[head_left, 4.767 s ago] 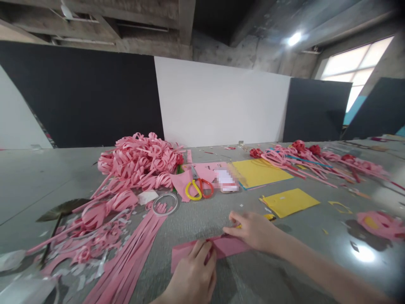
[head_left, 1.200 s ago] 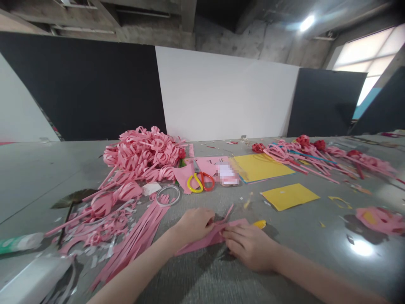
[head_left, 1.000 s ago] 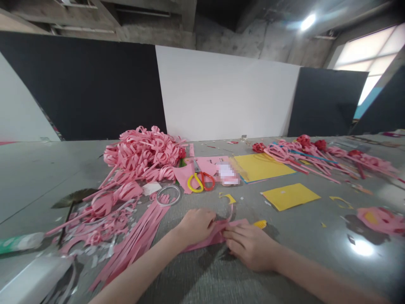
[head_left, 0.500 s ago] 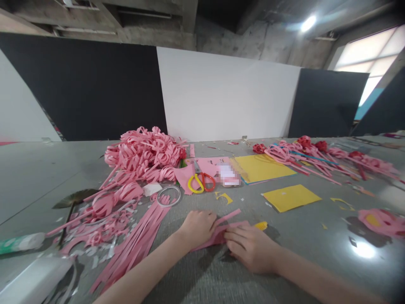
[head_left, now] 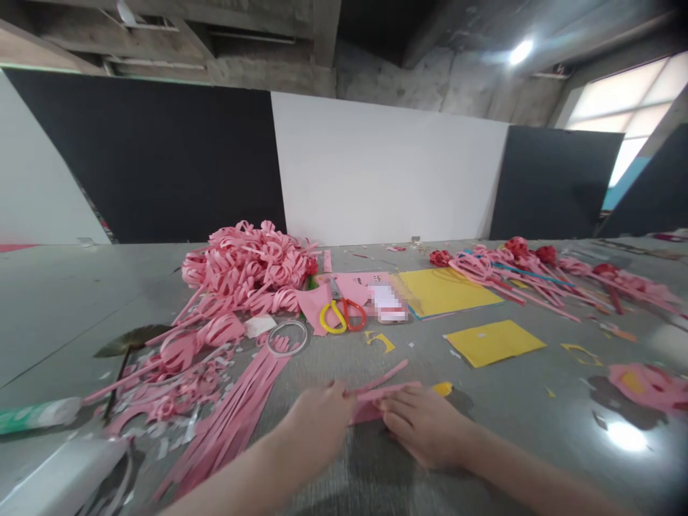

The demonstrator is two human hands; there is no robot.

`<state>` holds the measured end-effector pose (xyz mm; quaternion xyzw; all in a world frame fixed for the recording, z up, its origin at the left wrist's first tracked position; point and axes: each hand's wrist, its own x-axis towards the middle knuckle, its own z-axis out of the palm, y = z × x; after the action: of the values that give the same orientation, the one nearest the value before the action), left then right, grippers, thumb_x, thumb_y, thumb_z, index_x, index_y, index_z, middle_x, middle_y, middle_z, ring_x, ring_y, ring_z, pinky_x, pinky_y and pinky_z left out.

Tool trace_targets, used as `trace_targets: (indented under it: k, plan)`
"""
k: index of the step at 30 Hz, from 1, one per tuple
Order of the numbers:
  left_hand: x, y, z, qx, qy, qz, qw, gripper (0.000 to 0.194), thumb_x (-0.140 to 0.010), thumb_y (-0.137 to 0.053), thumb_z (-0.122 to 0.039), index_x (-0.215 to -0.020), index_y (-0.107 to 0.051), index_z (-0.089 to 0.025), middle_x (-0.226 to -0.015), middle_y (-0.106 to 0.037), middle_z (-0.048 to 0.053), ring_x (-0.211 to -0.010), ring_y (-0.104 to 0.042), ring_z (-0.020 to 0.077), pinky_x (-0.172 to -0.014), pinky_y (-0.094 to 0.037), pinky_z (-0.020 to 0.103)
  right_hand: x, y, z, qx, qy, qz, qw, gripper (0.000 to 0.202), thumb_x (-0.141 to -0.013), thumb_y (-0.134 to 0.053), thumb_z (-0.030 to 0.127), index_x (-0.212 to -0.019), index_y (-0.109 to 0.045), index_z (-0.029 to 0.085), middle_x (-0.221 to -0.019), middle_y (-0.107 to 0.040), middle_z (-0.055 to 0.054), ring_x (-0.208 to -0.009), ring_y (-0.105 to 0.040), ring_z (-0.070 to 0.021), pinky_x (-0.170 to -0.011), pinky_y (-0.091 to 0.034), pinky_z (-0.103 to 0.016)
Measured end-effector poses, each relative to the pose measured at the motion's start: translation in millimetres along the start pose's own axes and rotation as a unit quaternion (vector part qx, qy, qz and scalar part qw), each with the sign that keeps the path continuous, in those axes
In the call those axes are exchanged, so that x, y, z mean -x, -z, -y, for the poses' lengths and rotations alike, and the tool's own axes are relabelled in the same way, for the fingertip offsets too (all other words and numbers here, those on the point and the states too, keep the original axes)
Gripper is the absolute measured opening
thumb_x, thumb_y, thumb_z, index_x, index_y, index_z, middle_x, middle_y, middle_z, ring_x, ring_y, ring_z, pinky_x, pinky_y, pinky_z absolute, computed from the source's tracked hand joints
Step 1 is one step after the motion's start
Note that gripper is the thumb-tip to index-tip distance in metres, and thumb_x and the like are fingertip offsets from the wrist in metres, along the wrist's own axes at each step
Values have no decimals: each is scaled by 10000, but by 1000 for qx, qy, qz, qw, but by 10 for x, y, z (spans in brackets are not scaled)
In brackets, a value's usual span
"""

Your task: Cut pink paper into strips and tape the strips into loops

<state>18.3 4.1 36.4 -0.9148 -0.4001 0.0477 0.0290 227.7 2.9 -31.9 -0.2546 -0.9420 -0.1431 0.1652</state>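
A pink paper piece lies on the grey surface between my hands, a narrow pink strip angling up from its left part. My left hand, blurred, has its fingers closed at the left end of the paper. My right hand rests on the right part of the paper with its fingers pressed together. A yellow object shows just beyond my right hand, partly covered. Scissors with one yellow and one red handle lie farther back.
Left of my hands are a tape roll, long pink strips and a heap of pink paper loops. Behind sit a phone and yellow sheets. Pink paper flowers lie at right. A white box stands front left.
My left hand has shifted slightly left and down, uncovering more of the pink paper's middle. My right hand has barely moved. The whole view has tilted slightly.
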Motion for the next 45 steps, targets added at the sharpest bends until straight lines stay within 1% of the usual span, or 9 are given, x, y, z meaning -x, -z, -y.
trace_targets:
  k: [3, 6, 8, 12, 15, 18, 22, 33, 45]
  plan:
    - [77, -261, -137, 21, 40, -63, 997, 293, -721, -455, -35, -959, -562, -169, -951, -574, 83, -899, -556, 211, -727, -480, 334, -21, 18, -12, 11, 5, -10, 1000, 166, -833, -388, 151, -875, -549, 145, -898, -626, -68, -780, -549, -158, -670, -400, -291]
    - [114, -447, -162, 50, 62, -107, 991, 348, -762, -386, -27, -1041, -533, -173, -1072, -537, 101, -996, -516, 210, -777, -475, 332, -32, 46, -49, 26, 11, -30, 999, 179, -836, -372, 129, -887, -542, 151, -925, -609, -64, -760, -537, -152, -659, -392, -286]
    - [118, -508, -147, 57, 66, -117, 989, 328, -778, -382, -49, -1042, -537, -169, -1110, -527, 110, -1008, -517, 214, -782, -481, 331, -51, 78, -93, 40, -15, -41, 998, 182, -837, -374, 123, -898, -541, 161, -925, -593, -58, -738, -528, -146, -666, -387, -285]
    - [105, -577, -142, 39, 41, -159, 986, 273, -803, -420, -137, -1043, -549, -153, -1130, -543, 119, -1040, -509, 234, -817, -478, 359, -124, 154, -202, 87, -117, -33, 989, 193, -823, -411, 126, -934, -555, 193, -918, -545, -59, -695, -514, -141, -643, -381, -272]
    - [104, -624, -159, 26, 20, -197, 980, 254, -802, -445, -192, -1022, -563, -151, -1115, -566, 110, -1042, -512, 242, -823, -482, 369, -181, 166, -254, 115, -124, -14, 986, 292, -813, -410, 105, -1046, -542, 223, -950, -512, -71, -634, -505, -118, -587, -379, -247]
    - [108, -655, -168, 23, 19, -226, 974, 239, -797, -447, -207, -990, -581, -161, -1091, -588, 97, -1025, -527, 248, -809, -493, 374, -223, 138, -259, 130, -84, 26, 988, 413, -810, -400, 103, -1185, -458, 265, -986, -500, -86, -593, -503, -113, -562, -389, -258]
    - [109, -661, -167, 19, 16, -247, 969, 224, -785, -450, -209, -946, -598, -161, -1060, -605, 98, -994, -547, 257, -765, -516, 365, -243, 82, -232, 141, -54, 64, 986, 476, -813, -398, 126, -1265, -373, 273, -1033, -493, -114, -651, -533, -146, -597, -414, -304]
    - [97, -687, -146, 26, 10, -253, 967, 256, -782, -431, -187, -979, -592, -167, -1041, -608, 87, -975, -551, 247, -756, -516, 356, -205, -4, -181, 148, -77, 82, 983, 520, -801, -399, 105, -1294, -334, 255, -1030, -507, -128, -628, -549, -144, -607, -423, -311]
    - [96, -648, -155, 25, 5, -254, 967, 262, -778, -405, -162, -947, -605, -151, -1026, -608, 113, -960, -562, 252, -754, -518, 352, -254, 14, -170, 137, -69, 78, 985, 426, -803, -414, 92, -1206, -447, 228, -1017, -509, -129, -657, -554, -145, -620, -421, -304]
